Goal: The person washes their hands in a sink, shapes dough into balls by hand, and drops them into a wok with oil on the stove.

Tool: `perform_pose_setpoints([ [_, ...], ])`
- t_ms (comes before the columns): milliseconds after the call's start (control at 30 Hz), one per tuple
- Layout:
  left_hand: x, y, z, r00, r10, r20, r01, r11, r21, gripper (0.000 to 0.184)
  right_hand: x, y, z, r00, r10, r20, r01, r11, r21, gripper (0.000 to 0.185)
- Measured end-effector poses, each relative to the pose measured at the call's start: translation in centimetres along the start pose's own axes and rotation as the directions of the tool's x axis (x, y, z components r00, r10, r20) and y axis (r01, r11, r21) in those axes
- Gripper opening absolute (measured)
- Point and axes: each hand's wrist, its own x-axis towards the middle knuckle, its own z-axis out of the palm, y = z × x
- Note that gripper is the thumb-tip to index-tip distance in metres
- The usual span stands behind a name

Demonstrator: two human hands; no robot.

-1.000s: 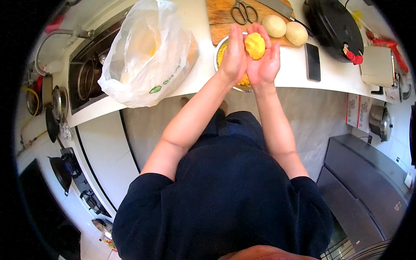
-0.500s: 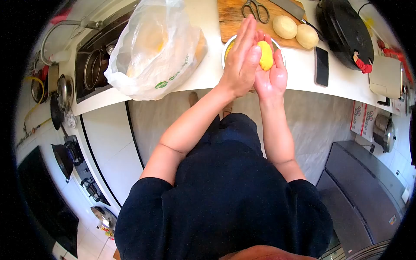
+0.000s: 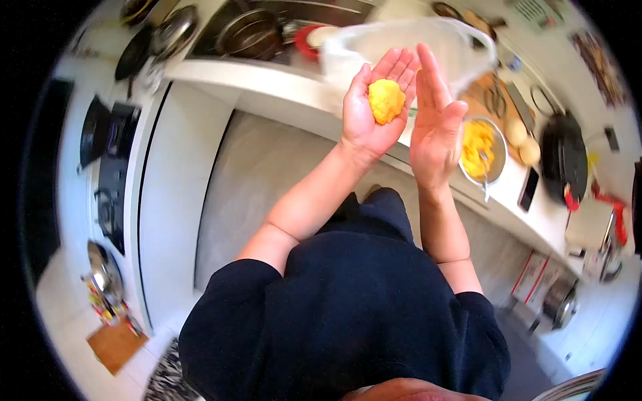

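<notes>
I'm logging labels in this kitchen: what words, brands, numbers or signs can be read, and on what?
No text is readable.
Plastic bag: any print is hidden or too blurred to read.
Green-and-white item, top right: marks too small to read.
Red-and-white box, below the counter: markings too small to read.
Colourful packages, lower left: too small and blurred to read.

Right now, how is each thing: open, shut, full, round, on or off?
Left grip, open, palm up.
Yellow lump, roundish, uneven, resting on that palm.
Right grip, open, holding nothing.
Bowl, uncovered, with yellow mash inside.
Utensil, leaning in the bowl, handle over the rim.
Two pale balls, round, whole, on the board.
Phone, lying flat, screen dark; can't tell on or off.
</notes>
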Motion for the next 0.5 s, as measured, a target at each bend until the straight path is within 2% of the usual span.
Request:
perform_pose_setpoints([
  [33, -1.1, 2.6, -0.1, 0.999, 0.034, 0.001, -0.034, 0.999, 0.004, 0.048, 0.2, 0.5, 2.1, 0.992, -0.026, 0.120, 0.058, 0.960, -0.275, 0.062],
  [67, -2.2, 5.3, -0.3, 0.998, 0.066, -0.002, -0.066, 0.998, 0.008, 0.049, 0.2, 1.1, 4.4, 0.970, -0.031, 0.241, 0.155, 0.843, -0.515, 0.056],
  [100, -3.4, 8.0, -1.3, 0.994, 0.090, 0.066, -0.093, 0.995, 0.030, 0.051, -0.3, 2.2, 7.7, 0.929, -0.032, 0.368, 0.263, 0.756, -0.599, 0.057],
  [133, -4.9, 10.2, -0.7, 0.969, 0.207, 0.132, -0.230, 0.953, 0.198, 0.052, -0.7, 3.2, 10.8, 0.873, -0.027, 0.488, 0.384, 0.654, -0.651, 0.059],
  [167, -5.6, 12.5, -1.7, 0.955, 0.258, 0.144, -0.283, 0.940, 0.193, 0.055, -1.1, 3.5, 13.8, 0.839, -0.034, 0.544, 0.450, 0.604, -0.657, 0.066],
  [267, -9.0, 20.3, -3.8, 0.914, 0.371, 0.164, -0.402, 0.881, 0.250, 0.061, -1.6, 5.5, 21.6, 0.762, 0.018, 0.647, 0.456, 0.695, -0.557, 0.065],
  [300, -10.9, 24.6, -3.5, 0.902, 0.422, 0.095, -0.432, 0.891, 0.143, 0.064, -1.2, 6.6, 24.5, 0.788, -0.002, 0.616, 0.287, 0.886, -0.364, 0.064],
  [333, -12.6, 27.8, -4.2, 0.874, 0.478, 0.085, -0.484, 0.872, 0.079, 0.065, -2.1, 6.8, 27.9, 0.764, -0.045, 0.644, 0.307, 0.903, -0.300, 0.063],
  [367, -14.3, 30.1, -4.0, 0.845, 0.530, 0.077, -0.535, 0.839, 0.096, 0.065, -2.8, 6.5, 30.4, 0.744, -0.086, 0.663, 0.318, 0.918, -0.238, 0.062],
  [433, -17.1, 33.7, -4.2, 0.770, 0.633, 0.081, -0.634, 0.745, 0.205, 0.067, -4.1, 7.9, 34.0, 0.621, 0.039, 0.783, 0.309, 0.906, -0.290, 0.062],
  [467, -17.9, 34.8, -4.9, 0.724, 0.684, 0.092, -0.676, 0.676, 0.293, 0.069, -4.9, 8.7, 35.3, 0.552, -0.027, 0.834, 0.482, 0.826, -0.292, 0.066],
  [500, -18.6, 35.9, -5.4, 0.677, 0.729, 0.106, -0.706, 0.600, 0.376, 0.070, -5.2, 8.9, 36.8, 0.572, 0.003, 0.820, 0.329, 0.915, -0.234, 0.064],
])
